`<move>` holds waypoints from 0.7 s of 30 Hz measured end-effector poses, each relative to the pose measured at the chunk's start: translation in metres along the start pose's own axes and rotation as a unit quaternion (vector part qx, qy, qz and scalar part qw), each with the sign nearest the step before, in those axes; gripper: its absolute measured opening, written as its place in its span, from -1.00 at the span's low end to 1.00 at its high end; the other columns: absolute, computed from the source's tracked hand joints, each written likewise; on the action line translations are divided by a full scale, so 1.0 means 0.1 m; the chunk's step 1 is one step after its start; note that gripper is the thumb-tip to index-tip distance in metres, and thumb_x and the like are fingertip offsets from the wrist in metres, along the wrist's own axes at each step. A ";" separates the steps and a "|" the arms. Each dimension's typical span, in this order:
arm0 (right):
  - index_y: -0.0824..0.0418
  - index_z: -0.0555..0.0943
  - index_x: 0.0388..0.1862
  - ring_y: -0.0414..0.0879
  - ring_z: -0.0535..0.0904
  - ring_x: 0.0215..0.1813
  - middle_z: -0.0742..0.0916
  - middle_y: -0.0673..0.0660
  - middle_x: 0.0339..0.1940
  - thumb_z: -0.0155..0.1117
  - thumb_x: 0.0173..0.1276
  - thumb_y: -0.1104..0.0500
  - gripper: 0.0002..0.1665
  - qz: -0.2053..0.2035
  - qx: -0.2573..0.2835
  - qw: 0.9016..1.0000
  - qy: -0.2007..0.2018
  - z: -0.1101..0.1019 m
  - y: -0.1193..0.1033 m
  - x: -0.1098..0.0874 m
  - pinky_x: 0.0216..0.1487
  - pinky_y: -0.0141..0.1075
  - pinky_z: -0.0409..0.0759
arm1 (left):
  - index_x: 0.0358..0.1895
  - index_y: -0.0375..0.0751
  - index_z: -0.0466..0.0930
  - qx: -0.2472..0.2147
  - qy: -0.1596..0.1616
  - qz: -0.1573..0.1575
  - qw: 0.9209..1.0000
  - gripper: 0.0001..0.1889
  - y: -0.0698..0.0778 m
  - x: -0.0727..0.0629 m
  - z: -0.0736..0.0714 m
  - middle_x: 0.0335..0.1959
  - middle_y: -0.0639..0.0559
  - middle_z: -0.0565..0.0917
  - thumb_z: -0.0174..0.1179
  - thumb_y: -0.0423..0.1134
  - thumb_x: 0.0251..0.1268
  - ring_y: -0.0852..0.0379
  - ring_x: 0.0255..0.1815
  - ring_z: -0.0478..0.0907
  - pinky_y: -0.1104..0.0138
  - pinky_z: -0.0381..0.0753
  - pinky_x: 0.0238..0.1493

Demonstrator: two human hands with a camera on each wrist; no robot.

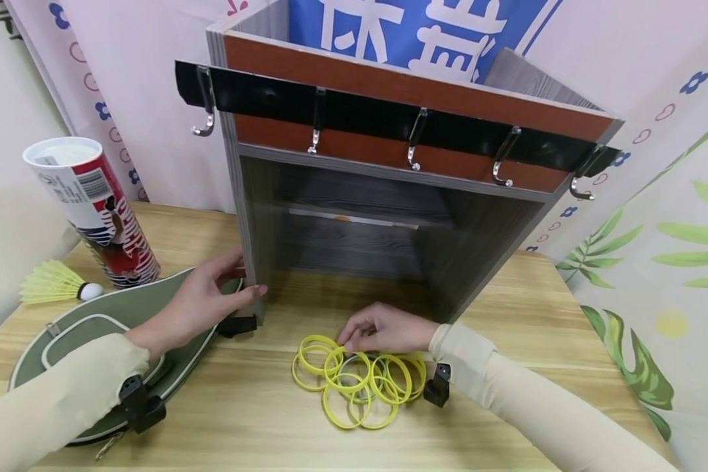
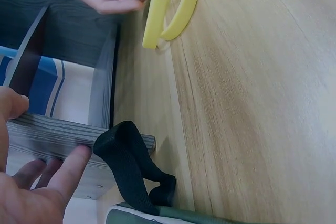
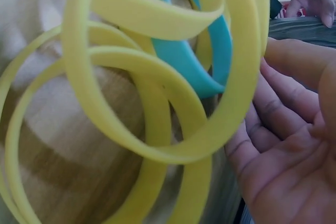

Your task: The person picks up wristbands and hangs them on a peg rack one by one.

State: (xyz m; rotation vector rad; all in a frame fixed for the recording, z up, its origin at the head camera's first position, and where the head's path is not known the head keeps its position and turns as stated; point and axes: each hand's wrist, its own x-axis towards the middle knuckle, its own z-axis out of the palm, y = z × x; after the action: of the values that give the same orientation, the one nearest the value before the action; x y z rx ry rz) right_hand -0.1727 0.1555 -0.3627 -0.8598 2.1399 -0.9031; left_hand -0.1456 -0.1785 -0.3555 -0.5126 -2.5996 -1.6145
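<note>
My left hand (image 1: pixel 197 298) grips the left side panel (image 1: pixel 241 223) of a grey wooden shelf unit, thumb at its front edge and fingers on its outer face. In the left wrist view the panel (image 2: pixel 63 132) lies between thumb and fingers. My right hand (image 1: pixel 389 328) is at a loose pile of yellow wristbands (image 1: pixel 347 392) in front of the unit. Thumb and fingertips pinch the edge of a yellow wristband (image 3: pixel 252 51), raised in the right wrist view. A blue-green wristband (image 3: pixel 184 64) sits among the yellow ones.
Metal hooks (image 1: pixel 415 141) on a black rail (image 1: pixel 366 108) jut from the unit's front. At left lie a green racket bag (image 1: pixel 112 314) with a black strap (image 2: pixel 128 166), a yellow shuttlecock (image 1: pixel 53 283) and a tall printed can (image 1: pixel 97 210). Patterned curtains hang behind.
</note>
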 end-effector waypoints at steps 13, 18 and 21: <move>0.28 0.73 0.16 -0.28 0.67 -0.17 0.81 0.17 -0.13 0.31 0.53 0.22 -0.69 0.053 0.094 0.994 -0.015 -0.08 -0.01 -0.06 -0.02 -0.26 0.76 | 0.56 -0.10 0.38 0.020 0.002 0.008 1.000 -0.36 0.00 -0.01 -0.01 0.31 -0.21 0.66 0.29 -0.30 0.45 0.07 0.26 0.62 0.56 0.61 0.09; 0.34 0.70 0.21 -0.28 0.68 -0.15 0.81 0.10 -0.12 0.31 0.52 0.25 -0.65 0.073 0.138 0.987 -0.030 -0.11 -0.01 -0.08 0.05 -0.25 0.76 | 0.55 -0.12 0.38 0.023 0.002 0.006 1.000 -0.37 0.01 -0.01 -0.01 0.30 -0.22 0.67 0.29 -0.31 0.45 -0.01 0.27 0.61 0.59 0.59 0.08; 0.40 0.67 0.23 -0.28 0.67 -0.14 0.80 0.05 -0.12 0.29 0.52 0.28 -0.63 0.076 0.168 0.982 -0.037 -0.12 -0.01 -0.10 0.06 -0.24 0.76 | 0.55 -0.12 0.39 0.022 0.002 0.006 1.000 -0.37 0.02 0.00 -0.01 0.30 -0.21 0.67 0.29 -0.31 0.45 0.28 0.20 0.61 0.59 0.59 0.08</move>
State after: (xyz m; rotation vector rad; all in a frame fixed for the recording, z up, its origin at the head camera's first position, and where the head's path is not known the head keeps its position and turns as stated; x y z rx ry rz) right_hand -0.1761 0.1667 -0.3524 -0.5429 1.8866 -1.0940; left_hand -0.1448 -0.1786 -0.3535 -0.5188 -2.6179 -1.5484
